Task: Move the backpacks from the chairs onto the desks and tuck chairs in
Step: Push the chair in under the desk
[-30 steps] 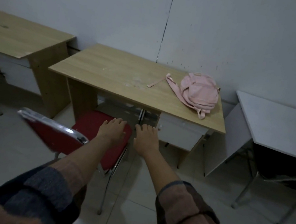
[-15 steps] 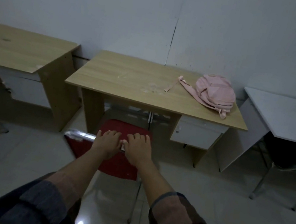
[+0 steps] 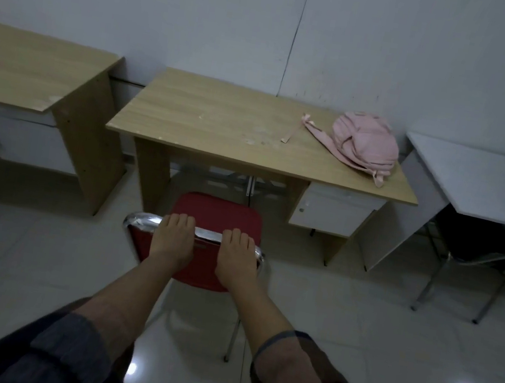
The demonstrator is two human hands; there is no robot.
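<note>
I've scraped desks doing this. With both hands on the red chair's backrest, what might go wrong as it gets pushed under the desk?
The red chair sits close to the drawer unit, so drifting right may knock it. The left hand and right hand grip the chrome top rail; fingers might get pinched against the desk edge.

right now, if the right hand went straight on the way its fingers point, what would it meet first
The right hand lies on the red chair backrest, fingers pointing toward the wooden desk. Going straight on it would pass above the seat and probably meet the desk's front edge first, though depth is uncertain.
</note>
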